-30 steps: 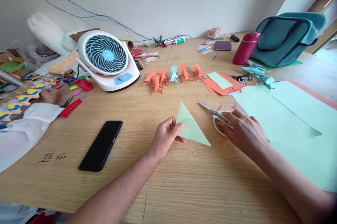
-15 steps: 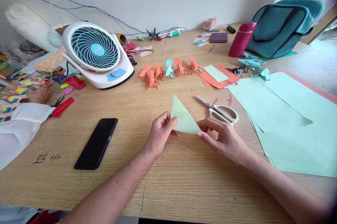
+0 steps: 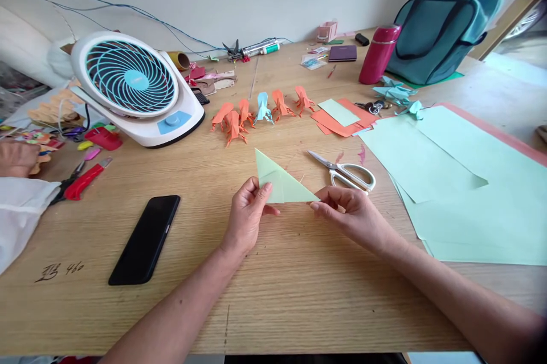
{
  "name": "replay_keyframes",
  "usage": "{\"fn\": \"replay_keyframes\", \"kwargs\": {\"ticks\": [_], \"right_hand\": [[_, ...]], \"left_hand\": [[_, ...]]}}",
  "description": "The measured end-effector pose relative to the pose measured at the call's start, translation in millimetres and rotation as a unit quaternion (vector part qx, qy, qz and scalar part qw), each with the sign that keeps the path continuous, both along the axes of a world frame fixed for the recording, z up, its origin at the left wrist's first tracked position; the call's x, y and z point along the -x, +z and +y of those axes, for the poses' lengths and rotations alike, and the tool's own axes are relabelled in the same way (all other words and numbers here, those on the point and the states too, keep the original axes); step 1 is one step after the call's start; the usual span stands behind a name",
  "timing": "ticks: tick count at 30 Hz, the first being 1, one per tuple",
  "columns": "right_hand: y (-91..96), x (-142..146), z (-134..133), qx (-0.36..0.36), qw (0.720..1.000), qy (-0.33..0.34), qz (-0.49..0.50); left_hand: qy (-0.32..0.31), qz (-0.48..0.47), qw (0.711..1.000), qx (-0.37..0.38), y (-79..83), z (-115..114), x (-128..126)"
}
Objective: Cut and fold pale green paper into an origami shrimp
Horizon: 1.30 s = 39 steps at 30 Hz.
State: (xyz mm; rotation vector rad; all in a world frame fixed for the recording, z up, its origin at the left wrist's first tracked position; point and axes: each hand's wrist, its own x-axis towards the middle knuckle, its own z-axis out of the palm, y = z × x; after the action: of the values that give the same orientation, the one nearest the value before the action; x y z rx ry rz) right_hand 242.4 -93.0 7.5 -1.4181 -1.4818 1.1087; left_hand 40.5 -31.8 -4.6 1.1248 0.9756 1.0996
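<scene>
A pale green sheet of paper (image 3: 280, 183), folded into a triangle, is held above the wooden table between both hands. My left hand (image 3: 248, 210) grips its left side, thumb on top and fingers behind. At the right-hand corner, my right hand (image 3: 352, 213) pinches the paper's tip between thumb and fingers. Just beyond my right hand lie scissors (image 3: 342, 171) with white handles. Several orange folded paper insects (image 3: 233, 126) and one light blue paper insect (image 3: 263, 109) stand farther back.
Large green sheets (image 3: 474, 210) cover the right side, near small orange sheets (image 3: 348, 125). A black phone (image 3: 145, 240) lies left. Behind are a fan (image 3: 137, 82), a pink bottle (image 3: 379, 55) and a teal bag (image 3: 436, 39). A co-worker's hand (image 3: 17, 158) is at far left.
The view has shifted, so the table items appear farther left. The triangle has turned slightly, its lower edge now nearly level. Both hands keep hold of it.
</scene>
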Motion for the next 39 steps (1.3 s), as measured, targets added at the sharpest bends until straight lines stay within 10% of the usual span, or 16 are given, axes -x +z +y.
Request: {"fn": "replay_keyframes", "kwargs": {"ticks": [18,25,33,39], "right_hand": [[-9.4,-0.4,1.6,-0.048,0.998,-0.043,0.002],[-10.9,-3.8,3.2,-0.093,0.994,-0.042,-0.044],[-23.4,1.1,14.4,-0.269,0.891,0.142,-0.339],[-24.8,-1.2,18.5,-0.26,0.9,0.035,-0.347]], "left_hand": [[-0.071,0.068,0.995,-0.02,-2.5,2.0,1.5],[0.053,0.02,0.997,-0.045,2.1,23.1,14.3],[0.061,0.026,0.996,-0.054,-1.8,26.3,14.1],[0.017,0.068,0.99,-0.12,-4.4,20.4,11.0]]}}
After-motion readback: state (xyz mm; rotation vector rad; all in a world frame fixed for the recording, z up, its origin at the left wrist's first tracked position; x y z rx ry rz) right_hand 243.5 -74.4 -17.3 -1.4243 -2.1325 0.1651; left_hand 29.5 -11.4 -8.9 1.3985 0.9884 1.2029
